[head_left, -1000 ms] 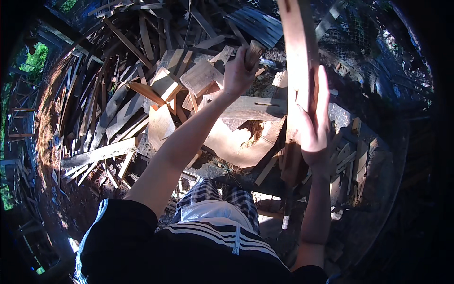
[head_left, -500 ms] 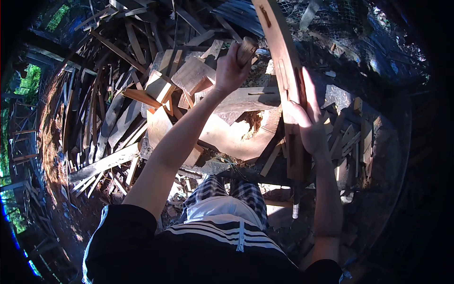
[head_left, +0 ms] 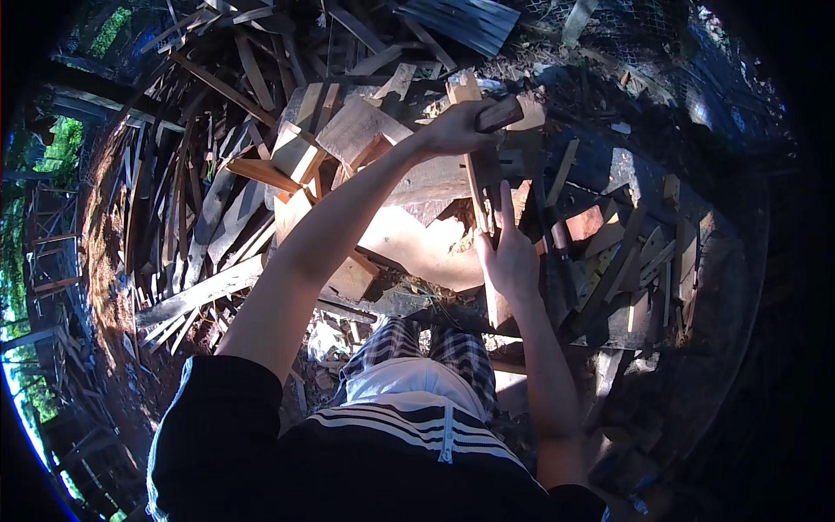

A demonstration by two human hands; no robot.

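My left hand [head_left: 458, 128] is closed around a short, thick brown piece of wood [head_left: 502, 115] whose blunt end sticks out to the right. It is above the far part of a long wooden beam [head_left: 477, 193], which has one pale face and one shaded face. The beam runs from beyond my left hand toward my legs, over the workbench. My right hand [head_left: 513, 265] grips the beam lower down, thumb on the near side and index finger stretched along it. Beneath lies a thick pale slab of wood [head_left: 409, 248] with a ragged hollow.
Wood blocks [head_left: 361, 130] crowd the bench on the left, beside a large heap of loose sticks and boards [head_left: 209, 191]. Offcuts [head_left: 648, 261] and a dark rod-like tool [head_left: 558, 235] lie on the right. A corrugated sheet [head_left: 465, 24] lies at the far side.
The beam has dropped lower and shifted left, looking smaller now. My left hand moved right with its piece of wood, to over the beam. My right hand moved left and nearer with the beam.
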